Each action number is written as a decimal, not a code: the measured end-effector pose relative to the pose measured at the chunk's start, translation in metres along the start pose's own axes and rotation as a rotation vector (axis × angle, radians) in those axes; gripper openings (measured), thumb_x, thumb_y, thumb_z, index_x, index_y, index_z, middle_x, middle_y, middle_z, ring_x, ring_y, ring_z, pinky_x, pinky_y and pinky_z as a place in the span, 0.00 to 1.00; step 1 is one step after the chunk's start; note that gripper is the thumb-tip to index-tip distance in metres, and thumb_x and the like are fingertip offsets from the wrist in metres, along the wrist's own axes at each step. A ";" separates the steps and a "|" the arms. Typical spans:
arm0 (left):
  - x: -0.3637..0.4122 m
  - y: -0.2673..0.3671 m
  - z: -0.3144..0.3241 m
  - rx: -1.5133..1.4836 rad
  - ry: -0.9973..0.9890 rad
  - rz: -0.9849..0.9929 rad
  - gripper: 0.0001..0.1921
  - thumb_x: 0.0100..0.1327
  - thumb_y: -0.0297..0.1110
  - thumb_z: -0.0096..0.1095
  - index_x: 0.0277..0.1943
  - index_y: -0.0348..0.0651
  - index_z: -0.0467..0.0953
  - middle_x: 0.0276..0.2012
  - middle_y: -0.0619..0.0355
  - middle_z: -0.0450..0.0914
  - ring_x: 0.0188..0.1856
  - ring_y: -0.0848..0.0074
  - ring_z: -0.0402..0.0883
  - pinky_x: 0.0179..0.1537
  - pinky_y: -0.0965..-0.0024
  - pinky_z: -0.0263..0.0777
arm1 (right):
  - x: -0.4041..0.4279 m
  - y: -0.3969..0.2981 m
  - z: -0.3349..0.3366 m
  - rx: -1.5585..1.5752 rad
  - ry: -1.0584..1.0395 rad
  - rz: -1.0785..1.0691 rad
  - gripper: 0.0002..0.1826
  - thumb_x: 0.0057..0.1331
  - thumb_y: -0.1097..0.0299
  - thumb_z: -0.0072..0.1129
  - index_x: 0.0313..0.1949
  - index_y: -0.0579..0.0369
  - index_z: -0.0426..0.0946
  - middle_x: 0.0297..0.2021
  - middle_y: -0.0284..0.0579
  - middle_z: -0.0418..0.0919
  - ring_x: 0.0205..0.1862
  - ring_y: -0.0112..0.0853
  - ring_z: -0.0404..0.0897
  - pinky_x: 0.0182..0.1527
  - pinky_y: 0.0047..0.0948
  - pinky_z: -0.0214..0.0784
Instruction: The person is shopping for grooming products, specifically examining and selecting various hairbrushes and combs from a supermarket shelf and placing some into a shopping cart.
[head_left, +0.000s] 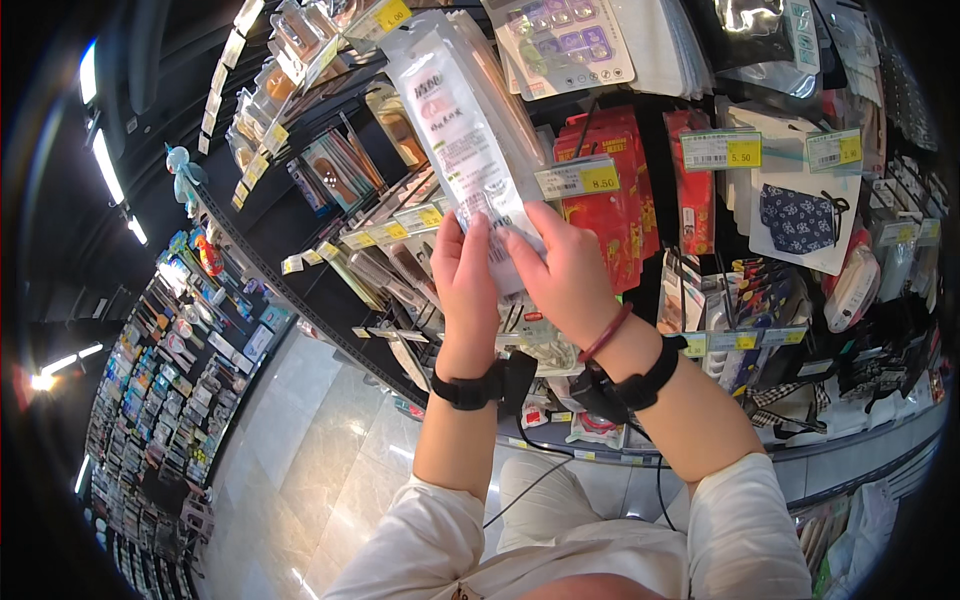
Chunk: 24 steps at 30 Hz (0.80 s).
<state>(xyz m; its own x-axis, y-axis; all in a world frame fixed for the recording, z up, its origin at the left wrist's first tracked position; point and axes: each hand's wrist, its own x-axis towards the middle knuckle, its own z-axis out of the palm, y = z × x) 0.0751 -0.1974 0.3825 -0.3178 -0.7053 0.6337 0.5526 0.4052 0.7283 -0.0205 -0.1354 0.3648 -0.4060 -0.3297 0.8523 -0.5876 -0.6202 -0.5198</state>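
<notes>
A long, narrow plastic package (469, 142) with printed writing hangs on the shelf rack, tilted, its lower end towards me. My left hand (466, 274) grips its lower left edge between thumb and fingers. My right hand (559, 270) holds the lower right edge, thumb on the front face. Similar packages are stacked right behind it; whether it is still on its hook I cannot tell. Just right of my right hand, red packets (611, 217) hang behind a yellow and white price tag (577, 178). Hair brushes (394, 274) hang left of my left hand.
A patterned fabric pouch or mask on a white card (799, 217) hangs at the right. The perforated shelf upright (289, 289) slants down on the left. Beyond the tiled floor (322, 442) stands another stocked rack (180, 360). Black cables dangle from both wrist straps.
</notes>
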 end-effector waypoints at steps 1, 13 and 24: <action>0.004 -0.001 0.002 0.009 -0.007 0.018 0.13 0.71 0.31 0.53 0.55 0.36 0.72 0.45 0.58 0.80 0.43 0.80 0.79 0.44 0.77 0.72 | 0.004 0.000 -0.002 -0.002 0.001 0.003 0.10 0.64 0.67 0.58 0.41 0.59 0.73 0.24 0.59 0.78 0.28 0.55 0.79 0.27 0.46 0.70; 0.001 -0.014 0.000 0.242 0.122 0.177 0.12 0.73 0.33 0.51 0.48 0.32 0.77 0.39 0.59 0.82 0.37 0.84 0.77 0.39 0.79 0.71 | -0.010 0.001 -0.013 -0.269 -0.113 -0.241 0.29 0.54 0.67 0.66 0.56 0.58 0.71 0.54 0.51 0.73 0.49 0.47 0.74 0.51 0.39 0.71; -0.054 -0.021 -0.005 0.975 0.008 0.586 0.18 0.69 0.28 0.51 0.59 0.29 0.71 0.58 0.46 0.73 0.58 0.63 0.73 0.57 0.66 0.67 | -0.034 0.024 -0.021 0.402 -0.264 0.134 0.17 0.71 0.65 0.51 0.54 0.62 0.70 0.36 0.56 0.81 0.38 0.50 0.82 0.37 0.35 0.73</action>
<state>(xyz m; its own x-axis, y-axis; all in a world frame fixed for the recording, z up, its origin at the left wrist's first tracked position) 0.0846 -0.1703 0.3318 -0.2007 -0.2602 0.9445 -0.2218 0.9511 0.2150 -0.0356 -0.1245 0.3218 -0.2383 -0.5621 0.7920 -0.2047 -0.7681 -0.6067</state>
